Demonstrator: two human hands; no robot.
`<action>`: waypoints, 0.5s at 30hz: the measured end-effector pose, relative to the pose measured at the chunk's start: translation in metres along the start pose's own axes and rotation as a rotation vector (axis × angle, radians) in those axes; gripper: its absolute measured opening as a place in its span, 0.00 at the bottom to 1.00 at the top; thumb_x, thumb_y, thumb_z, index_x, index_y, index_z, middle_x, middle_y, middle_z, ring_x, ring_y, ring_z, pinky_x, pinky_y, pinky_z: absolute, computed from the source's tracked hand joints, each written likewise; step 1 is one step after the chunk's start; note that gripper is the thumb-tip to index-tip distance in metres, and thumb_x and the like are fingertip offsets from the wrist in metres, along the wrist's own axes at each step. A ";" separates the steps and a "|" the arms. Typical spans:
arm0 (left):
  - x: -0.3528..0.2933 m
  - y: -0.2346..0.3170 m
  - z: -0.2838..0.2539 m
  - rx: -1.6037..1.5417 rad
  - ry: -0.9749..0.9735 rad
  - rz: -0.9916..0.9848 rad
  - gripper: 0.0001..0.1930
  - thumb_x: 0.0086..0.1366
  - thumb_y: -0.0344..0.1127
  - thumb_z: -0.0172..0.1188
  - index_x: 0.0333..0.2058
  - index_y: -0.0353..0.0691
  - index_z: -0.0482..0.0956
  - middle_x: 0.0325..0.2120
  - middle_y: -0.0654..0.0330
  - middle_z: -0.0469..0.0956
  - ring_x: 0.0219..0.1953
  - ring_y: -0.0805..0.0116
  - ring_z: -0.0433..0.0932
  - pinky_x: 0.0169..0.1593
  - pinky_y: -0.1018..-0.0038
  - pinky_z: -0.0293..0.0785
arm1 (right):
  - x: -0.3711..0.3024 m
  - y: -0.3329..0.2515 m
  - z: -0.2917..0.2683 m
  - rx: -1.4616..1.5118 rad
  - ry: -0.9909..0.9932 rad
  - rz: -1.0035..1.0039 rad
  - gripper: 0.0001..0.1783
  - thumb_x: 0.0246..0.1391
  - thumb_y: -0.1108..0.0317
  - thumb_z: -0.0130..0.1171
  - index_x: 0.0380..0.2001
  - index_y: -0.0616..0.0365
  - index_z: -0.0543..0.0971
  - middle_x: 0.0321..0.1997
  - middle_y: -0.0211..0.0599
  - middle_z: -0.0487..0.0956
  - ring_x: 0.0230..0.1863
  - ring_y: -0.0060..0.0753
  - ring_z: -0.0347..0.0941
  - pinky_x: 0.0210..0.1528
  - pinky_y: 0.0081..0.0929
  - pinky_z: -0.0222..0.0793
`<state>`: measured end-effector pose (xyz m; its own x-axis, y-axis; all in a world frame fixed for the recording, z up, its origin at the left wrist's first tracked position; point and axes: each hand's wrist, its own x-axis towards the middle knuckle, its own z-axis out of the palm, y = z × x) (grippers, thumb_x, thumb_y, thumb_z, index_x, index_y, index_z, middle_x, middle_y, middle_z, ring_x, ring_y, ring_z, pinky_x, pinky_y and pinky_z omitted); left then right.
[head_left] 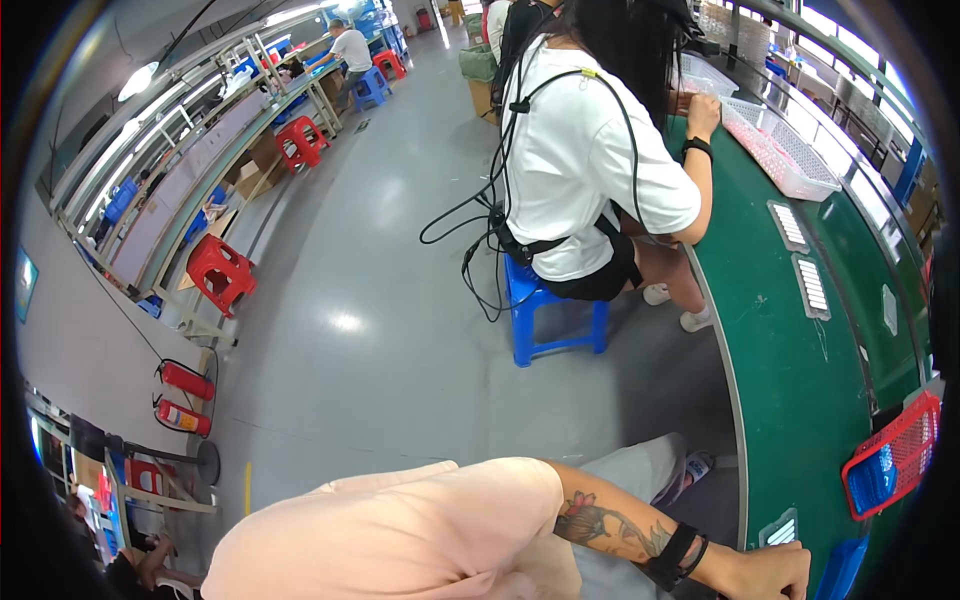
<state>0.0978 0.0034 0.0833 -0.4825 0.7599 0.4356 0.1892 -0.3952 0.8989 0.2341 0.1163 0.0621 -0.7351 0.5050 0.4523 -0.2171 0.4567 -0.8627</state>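
Note:
My left hand [772,573] is at the lower right, over the near end of the green bench [745,310], its fingers curled closed. Whatever they hold, if anything, is hidden. Just beyond the knuckles lies a small clear pack with white strips [779,528]. To the right of the hand stands a blue plastic bin [842,570], cut off by the picture's edge. A red plastic basket [905,440], tilted, holds a blue tray [873,478] farther up the bench. My right hand is out of the picture.
A co-worker in a white shirt [600,150] sits on a blue stool [555,320] at the bench, beside a white basket [790,160]. Two clear packs with white strips [811,287] lie nearby. Red stools [220,272] and fire extinguishers [183,416] stand across the aisle.

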 end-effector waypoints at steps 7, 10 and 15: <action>-0.007 -0.006 0.002 -0.010 -0.046 -0.106 0.08 0.52 0.34 0.65 0.32 0.40 0.85 0.28 0.54 0.83 0.31 0.60 0.83 0.34 0.67 0.77 | -0.010 0.005 -0.009 -0.168 0.188 -0.141 0.16 0.56 0.70 0.64 0.43 0.73 0.77 0.42 0.53 0.80 0.40 0.41 0.77 0.44 0.32 0.74; 0.001 -0.036 0.036 -0.064 0.184 0.119 0.02 0.47 0.23 0.56 0.19 0.32 0.76 0.20 0.52 0.76 0.21 0.58 0.73 0.30 0.64 0.69 | -0.021 0.022 -0.025 -0.102 0.411 -0.197 0.13 0.56 0.69 0.64 0.39 0.68 0.78 0.37 0.47 0.81 0.35 0.41 0.77 0.39 0.34 0.76; -0.011 -0.001 -0.076 0.366 0.297 -0.081 0.08 0.57 0.32 0.66 0.35 0.37 0.84 0.27 0.55 0.83 0.28 0.72 0.81 0.32 0.76 0.76 | -0.006 0.023 -0.091 0.088 0.302 0.337 0.13 0.61 0.59 0.55 0.36 0.57 0.68 0.26 0.25 0.65 0.30 0.21 0.68 0.32 0.22 0.66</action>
<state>0.0380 -0.0440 0.0736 -0.7218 0.5790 0.3792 0.4040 -0.0925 0.9101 0.2922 0.1908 0.0605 -0.5571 0.8112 0.1777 -0.0616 0.1730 -0.9830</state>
